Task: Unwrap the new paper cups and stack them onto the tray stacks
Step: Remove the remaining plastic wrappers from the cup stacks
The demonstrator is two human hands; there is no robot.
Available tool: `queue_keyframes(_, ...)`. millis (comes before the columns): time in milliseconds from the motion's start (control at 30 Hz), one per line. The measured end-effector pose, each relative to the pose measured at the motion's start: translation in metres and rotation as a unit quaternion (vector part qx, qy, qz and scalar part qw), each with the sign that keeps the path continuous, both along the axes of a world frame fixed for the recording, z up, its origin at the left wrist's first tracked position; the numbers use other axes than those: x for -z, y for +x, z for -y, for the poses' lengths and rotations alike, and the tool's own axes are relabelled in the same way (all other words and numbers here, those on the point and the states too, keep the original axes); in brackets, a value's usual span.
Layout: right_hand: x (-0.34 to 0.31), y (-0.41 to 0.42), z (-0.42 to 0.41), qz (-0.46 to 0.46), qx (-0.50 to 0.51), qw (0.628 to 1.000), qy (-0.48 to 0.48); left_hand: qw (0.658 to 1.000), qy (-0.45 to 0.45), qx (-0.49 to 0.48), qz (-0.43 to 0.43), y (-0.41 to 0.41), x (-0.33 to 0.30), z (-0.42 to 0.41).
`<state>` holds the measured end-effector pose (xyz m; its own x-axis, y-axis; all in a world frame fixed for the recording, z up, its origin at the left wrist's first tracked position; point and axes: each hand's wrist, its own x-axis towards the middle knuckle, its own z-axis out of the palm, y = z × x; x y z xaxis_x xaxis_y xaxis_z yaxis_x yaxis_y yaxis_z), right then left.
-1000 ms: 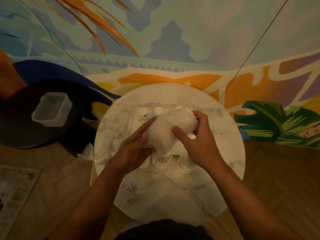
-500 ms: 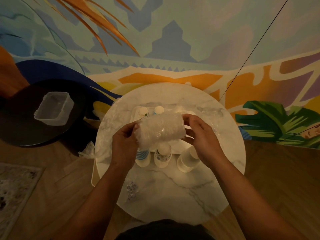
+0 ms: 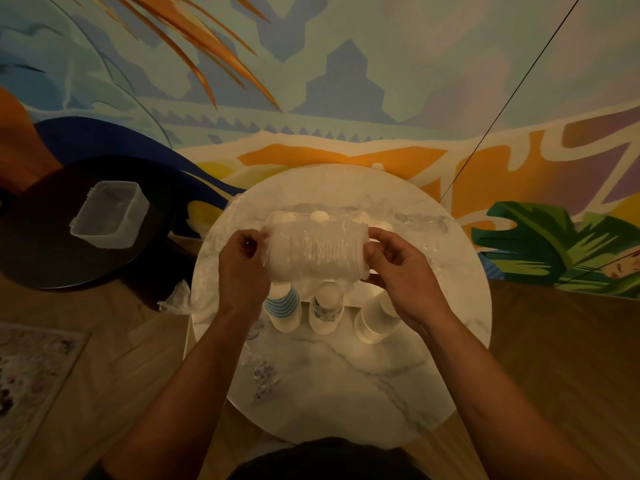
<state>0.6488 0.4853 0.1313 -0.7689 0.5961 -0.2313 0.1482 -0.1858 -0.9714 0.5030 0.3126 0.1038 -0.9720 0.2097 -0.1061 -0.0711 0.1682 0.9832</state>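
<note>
A sleeve of new paper cups (image 3: 317,252), still in clear plastic wrap, lies level above the round marble table (image 3: 346,386). My left hand (image 3: 242,268) pinches the wrap at its left end, and my right hand (image 3: 401,271) grips its right end. Under the sleeve stand upside-down cup stacks: a blue-striped stack (image 3: 283,310), a patterned stack (image 3: 326,310) and a plain white stack (image 3: 374,320). More cup tops (image 3: 319,215) show behind the sleeve. The tray beneath the stacks is mostly hidden.
Crumpled clear plastic (image 3: 265,374) lies on the near part of the table, and more wrap (image 3: 178,299) hangs off its left edge. A clear plastic box (image 3: 109,213) sits on a dark round table (image 3: 69,220) at left. A painted wall stands behind.
The wrapped sleeve has turned from a slant to lying level. My left hand has slid to its left end and my right hand to its right end.
</note>
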Motion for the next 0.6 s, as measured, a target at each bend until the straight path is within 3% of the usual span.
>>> queue_keyframes(133,0.003,0.0,-0.002,0.01,0.01,0.999,0.043,0.991,0.074,0.062,0.094,0.006,-0.008,0.001)
queue_keyframes(267,0.011,0.0,-0.001,0.013,0.009,1.0,0.015,0.993,0.035,0.112,0.011,0.011,-0.014,0.004)
queue_keyframes(600,0.019,0.003,-0.001,-0.061,-0.074,0.981,-0.166,0.998,-0.01,0.049,-0.043,-0.006,-0.015,0.002)
